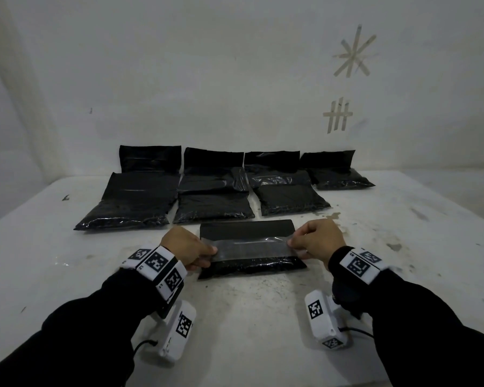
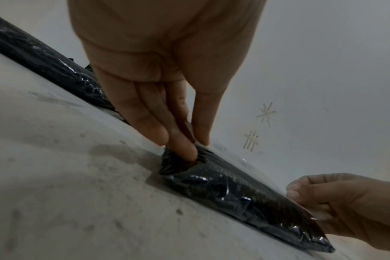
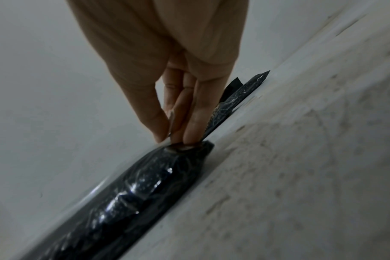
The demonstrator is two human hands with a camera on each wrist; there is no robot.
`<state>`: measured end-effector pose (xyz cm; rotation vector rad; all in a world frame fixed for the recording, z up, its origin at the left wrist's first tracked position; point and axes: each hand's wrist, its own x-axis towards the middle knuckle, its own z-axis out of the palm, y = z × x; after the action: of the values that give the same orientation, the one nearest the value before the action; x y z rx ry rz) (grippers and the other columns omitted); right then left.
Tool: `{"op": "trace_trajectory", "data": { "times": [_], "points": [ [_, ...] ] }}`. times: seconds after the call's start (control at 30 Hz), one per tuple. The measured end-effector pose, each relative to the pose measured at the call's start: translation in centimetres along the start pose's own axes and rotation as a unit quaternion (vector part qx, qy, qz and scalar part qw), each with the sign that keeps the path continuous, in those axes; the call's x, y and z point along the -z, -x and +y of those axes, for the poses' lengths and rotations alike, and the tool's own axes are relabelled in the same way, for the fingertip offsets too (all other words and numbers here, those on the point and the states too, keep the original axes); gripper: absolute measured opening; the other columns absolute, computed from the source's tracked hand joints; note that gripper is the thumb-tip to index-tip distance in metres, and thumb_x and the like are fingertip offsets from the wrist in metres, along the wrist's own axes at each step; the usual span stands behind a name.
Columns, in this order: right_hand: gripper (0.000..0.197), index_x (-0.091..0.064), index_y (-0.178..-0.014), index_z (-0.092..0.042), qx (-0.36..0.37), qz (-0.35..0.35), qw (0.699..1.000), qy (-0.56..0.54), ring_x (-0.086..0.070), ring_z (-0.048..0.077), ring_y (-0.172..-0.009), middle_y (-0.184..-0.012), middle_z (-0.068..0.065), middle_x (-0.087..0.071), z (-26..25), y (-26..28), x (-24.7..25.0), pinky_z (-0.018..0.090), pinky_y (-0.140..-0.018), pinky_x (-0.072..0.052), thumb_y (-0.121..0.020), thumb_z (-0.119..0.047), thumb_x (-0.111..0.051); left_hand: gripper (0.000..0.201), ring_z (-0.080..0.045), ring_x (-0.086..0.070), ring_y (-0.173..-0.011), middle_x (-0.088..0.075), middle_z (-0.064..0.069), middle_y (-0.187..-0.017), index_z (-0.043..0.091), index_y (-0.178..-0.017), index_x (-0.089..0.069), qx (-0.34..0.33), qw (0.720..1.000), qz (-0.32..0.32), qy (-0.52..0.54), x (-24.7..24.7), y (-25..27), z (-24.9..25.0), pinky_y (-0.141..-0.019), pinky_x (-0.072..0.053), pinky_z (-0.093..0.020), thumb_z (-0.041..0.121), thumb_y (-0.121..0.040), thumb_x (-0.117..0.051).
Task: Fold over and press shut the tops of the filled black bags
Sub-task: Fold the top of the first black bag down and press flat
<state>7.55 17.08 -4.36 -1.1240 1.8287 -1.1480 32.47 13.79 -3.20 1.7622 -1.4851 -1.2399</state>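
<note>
A filled black bag (image 1: 250, 266) lies on the white table in front of me, its black top part (image 1: 246, 229) stretching away from me. A clear plastic flap (image 1: 250, 248) spans the bag's width. My left hand (image 1: 192, 251) pinches the flap's left end, and my right hand (image 1: 309, 243) pinches its right end. In the left wrist view my left hand (image 2: 185, 140) grips the bag (image 2: 241, 195) at its corner, with my right hand (image 2: 336, 202) at the far end. In the right wrist view my right hand (image 3: 178, 133) pinches the bag (image 3: 145, 184) at its end.
Several more filled black bags (image 1: 213, 191) lie in rows behind it, up to the white wall, their tops leaning on the wall. The white table (image 1: 249, 317) is stained. Tape marks (image 1: 352, 51) are stuck on the wall at the right.
</note>
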Motion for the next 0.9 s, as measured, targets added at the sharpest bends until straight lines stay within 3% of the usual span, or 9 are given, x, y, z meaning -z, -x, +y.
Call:
{"op": "trace_trajectory", "data": {
  "times": [0.2,0.3,0.4,0.5,0.67,0.8,0.9],
  "points": [
    [0.023,-0.061,-0.057,-0.005,0.008,0.020,0.999,0.038,-0.062,0.026,-0.059,-0.079,0.020,-0.069,-0.17,0.08,-0.26,0.032,-0.054,-0.055,-0.070,0.008,-0.075,0.018,-0.025,-0.066,-0.067,-0.071,-0.020,-0.077,-0.004,-0.073,-0.069,0.000,1.000,0.004,0.004,-0.13,-0.05,-0.21,-0.071,-0.057,-0.035,0.011,-0.075,-0.078],
    [0.020,-0.064,-0.058,-0.006,0.016,0.035,0.996,0.079,-0.066,0.030,-0.068,-0.075,0.017,-0.068,-0.40,0.10,-0.46,0.038,-0.062,-0.060,-0.069,0.005,-0.076,0.017,-0.021,-0.061,-0.056,-0.066,-0.017,-0.069,-0.005,-0.074,-0.068,0.001,1.000,0.006,-0.009,-0.29,0.10,-0.04,-0.055,-0.052,-0.026,0.010,-0.077,-0.076],
    [0.017,-0.066,-0.058,-0.008,0.022,0.043,0.993,0.111,-0.068,0.030,-0.071,-0.071,0.016,-0.069,-0.64,0.08,-0.55,0.043,-0.069,-0.060,-0.067,0.001,-0.078,0.016,-0.013,-0.057,-0.040,-0.062,-0.008,-0.050,-0.005,-0.076,-0.068,0.002,1.000,0.017,-0.021,-0.38,0.28,0.17,-0.040,-0.047,-0.018,0.009,-0.077,-0.076],
    [0.020,-0.065,-0.056,-0.011,0.029,0.043,0.990,0.134,-0.069,0.031,-0.076,-0.074,0.015,-0.070,-0.86,0.14,-0.69,0.043,-0.071,-0.059,-0.066,-0.001,-0.079,0.017,-0.012,-0.056,-0.037,-0.060,-0.006,-0.043,-0.003,-0.071,-0.068,0.004,0.999,0.022,-0.033,-0.35,0.43,0.25,-0.037,-0.044,-0.016,0.011,-0.077,-0.076],
    [0.034,-0.051,-0.069,-0.018,0.036,0.068,0.989,0.125,-0.067,0.032,-0.081,-0.088,0.014,-0.065,-0.91,0.29,-0.84,0.046,-0.073,-0.058,-0.062,-0.003,-0.081,0.021,-0.020,-0.065,-0.054,-0.068,-0.012,-0.061,-0.001,-0.072,-0.068,0.000,0.998,0.025,-0.063,-0.35,0.17,0.21,-0.046,-0.051,-0.022,0.016,-0.076,-0.077],
    [0.043,-0.043,-0.072,-0.020,0.041,0.073,0.988,0.129,-0.066,0.034,-0.079,-0.087,0.015,-0.062,-0.86,0.28,-0.93,0.048,-0.070,-0.057,-0.060,-0.004,-0.081,0.025,-0.023,-0.070,-0.063,-0.071,-0.014,-0.068,0.000,-0.073,-0.067,0.001,0.996,0.029,-0.084,-0.38,-0.25,-0.11,-0.064,-0.059,-0.030,0.022,-0.074,-0.079],
    [0.045,-0.039,-0.070,-0.019,0.051,0.072,0.987,0.135,-0.066,0.036,-0.078,-0.084,0.015,-0.061,-0.83,0.34,-0.96,0.047,-0.069,-0.057,-0.061,-0.003,-0.080,0.033,-0.024,-0.073,-0.071,-0.072,-0.012,-0.069,0.004,-0.069,-0.063,0.011,0.994,0.033,-0.104,-0.11,-0.48,-0.33,-0.070,-0.059,-0.032,0.032,-0.071,-0.081]
  ]
}}
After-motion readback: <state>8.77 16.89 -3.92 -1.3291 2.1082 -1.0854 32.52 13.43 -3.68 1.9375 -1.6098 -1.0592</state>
